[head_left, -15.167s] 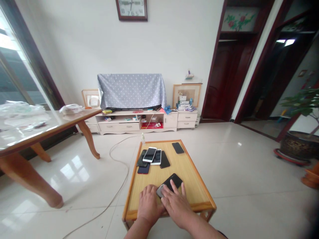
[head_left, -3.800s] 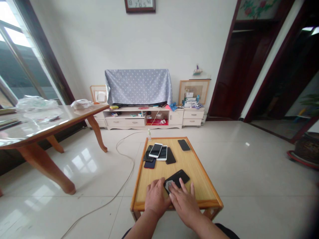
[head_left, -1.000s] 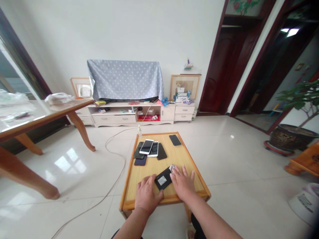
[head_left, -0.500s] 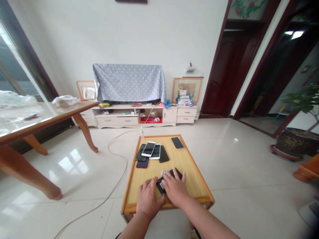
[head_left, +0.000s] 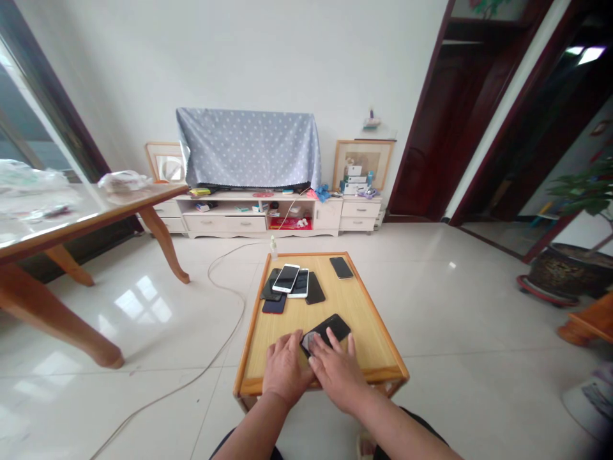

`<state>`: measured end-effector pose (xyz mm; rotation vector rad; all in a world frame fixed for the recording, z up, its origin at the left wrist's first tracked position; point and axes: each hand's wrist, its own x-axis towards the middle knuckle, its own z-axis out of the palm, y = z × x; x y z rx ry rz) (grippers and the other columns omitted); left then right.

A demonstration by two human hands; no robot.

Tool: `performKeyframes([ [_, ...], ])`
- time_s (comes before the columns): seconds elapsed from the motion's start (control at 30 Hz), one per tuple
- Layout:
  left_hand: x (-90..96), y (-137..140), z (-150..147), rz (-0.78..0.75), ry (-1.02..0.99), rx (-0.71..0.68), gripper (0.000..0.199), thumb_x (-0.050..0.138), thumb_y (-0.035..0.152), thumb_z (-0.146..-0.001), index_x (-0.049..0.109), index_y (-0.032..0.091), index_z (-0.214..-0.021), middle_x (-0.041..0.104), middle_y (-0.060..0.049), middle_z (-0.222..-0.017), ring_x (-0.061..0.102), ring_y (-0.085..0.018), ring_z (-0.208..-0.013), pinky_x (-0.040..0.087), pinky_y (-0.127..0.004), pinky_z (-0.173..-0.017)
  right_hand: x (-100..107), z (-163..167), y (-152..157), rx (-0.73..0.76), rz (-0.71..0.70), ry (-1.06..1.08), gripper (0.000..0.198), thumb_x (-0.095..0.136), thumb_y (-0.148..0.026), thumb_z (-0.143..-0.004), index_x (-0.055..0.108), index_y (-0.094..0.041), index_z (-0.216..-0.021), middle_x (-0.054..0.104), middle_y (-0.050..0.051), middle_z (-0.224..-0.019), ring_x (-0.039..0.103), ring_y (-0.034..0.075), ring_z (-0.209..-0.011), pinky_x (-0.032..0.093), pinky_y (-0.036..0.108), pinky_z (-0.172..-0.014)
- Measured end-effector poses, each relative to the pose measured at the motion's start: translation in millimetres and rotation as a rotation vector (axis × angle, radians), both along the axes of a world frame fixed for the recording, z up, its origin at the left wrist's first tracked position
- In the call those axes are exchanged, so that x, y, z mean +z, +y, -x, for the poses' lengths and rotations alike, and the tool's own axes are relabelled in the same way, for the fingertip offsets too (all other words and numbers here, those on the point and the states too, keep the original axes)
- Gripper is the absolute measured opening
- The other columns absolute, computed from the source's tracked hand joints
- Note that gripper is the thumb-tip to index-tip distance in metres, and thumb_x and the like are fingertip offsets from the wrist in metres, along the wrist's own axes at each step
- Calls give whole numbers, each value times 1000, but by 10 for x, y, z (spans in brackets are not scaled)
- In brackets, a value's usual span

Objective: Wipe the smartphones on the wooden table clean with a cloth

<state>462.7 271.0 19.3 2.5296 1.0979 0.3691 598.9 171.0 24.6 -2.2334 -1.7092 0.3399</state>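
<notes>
A black phone [head_left: 338, 326] lies aslant on the near part of the small wooden table [head_left: 287, 324]. My left hand [head_left: 286, 367] grips its lower left end, with the thumb tucked near the table's front edge. Under the fingertips of my right hand [head_left: 338, 370], a crumpled greyish-white cloth [head_left: 310, 341] is pressed against the phone's surface near that same end. Farther off lie several other phones: a white one [head_left: 286, 278] on top, another white one [head_left: 299, 284], a black one [head_left: 315, 289] and a dark blue one [head_left: 274, 304].
A single dark phone [head_left: 341, 268] sits at the table's far right. By the far left corner stands a small clear bottle [head_left: 273, 246]. A cable [head_left: 230, 342] runs over the tiled floor. To the left is a larger table [head_left: 110, 214] with plastic bags.
My right hand and the cloth have slid toward the phone's near left end, uncovering more of its far end. My left hand stays at the phone's edge. The view has shifted slightly.
</notes>
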Motion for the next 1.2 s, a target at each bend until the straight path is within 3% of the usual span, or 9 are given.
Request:
performKeyframes([
  [0.1,21,-7,-1,14,17,12,64,62,36,-75,45,24,-136,59,-9,-134,45,-25,-131,27,-39,-107,-25,16,-83,15,-3,-6,49,17,-48,-104,39,-42,-147,39,-4,-154,11,27,-150,-5,65,-114],
  [0.27,81,-33,-12,10,20,16,65,64,39,-74,46,24,-135,59,-8,-135,44,-25,-131,27,-39,-108,-34,-231,-121,-332,60,-61,55,13,-50,-103,39,-35,-149,34,-2,-157,8,32,-150,2,71,-111],
  [0.47,112,-46,-21,34,48,25,63,63,39,-76,46,25,-135,59,-8,-137,43,-25,-133,26,-40,-109,-36,25,-251,-72,23,-45,53,21,-53,-101,37,-38,-149,35,-2,-157,9,30,-150,-4,65,-115],
  [0.7,101,-40,-19,1,25,10,63,65,38,-74,48,25,-133,59,-8,-135,45,-25,-131,28,-39,-108,-173,-324,-133,-345,17,-110,49,26,-38,-101,42,-33,-147,39,0,-154,11,32,-149,-4,71,-110],
  [0.8,113,-45,-21,0,33,11,61,64,38,-74,49,25,-132,59,-7,-134,44,-25,-132,28,-39,-108,-273,-359,-119,-277,-65,-121,46,33,-31,-98,51,-31,-141,47,2,-150,24,28,-146,-4,63,-114],
  [0.87,132,-51,-23,9,47,19,60,63,37,-75,49,26,-132,59,-8,-135,44,-25,-132,27,-39,-109,-316,-357,-133,-192,-144,-91,44,35,-26,-97,58,-30,-133,54,3,-144,38,24,-140,6,54,-118],
  [0.93,148,-56,-23,16,50,24,60,63,37,-75,49,26,-132,59,-8,-135,44,-25,-132,27,-39,-109,-325,-397,-141,-185,-226,-20,39,37,-26,-95,66,-28,-121,63,4,-133,50,22,-129,22,45,-114],
  [1.03,150,-54,-20,16,33,22,60,64,37,-74,50,26,-131,60,-7,-134,44,-26,-131,28,-39,-108,-287,-533,-123,-368,-347,228,32,44,-37,-92,71,-25,-103,73,6,-107,63,23,-105,42,37,-96],
  [1.2,99,-34,-13,-1,-5,11,59,65,38,-73,51,26,-129,61,-7,-130,45,-25,-129,29,-39,-107,-214,-662,-87,-550,-512,965,41,56,-50,-82,67,-18,-105,73,7,-97,66,22,-87,45,26,-64],
])
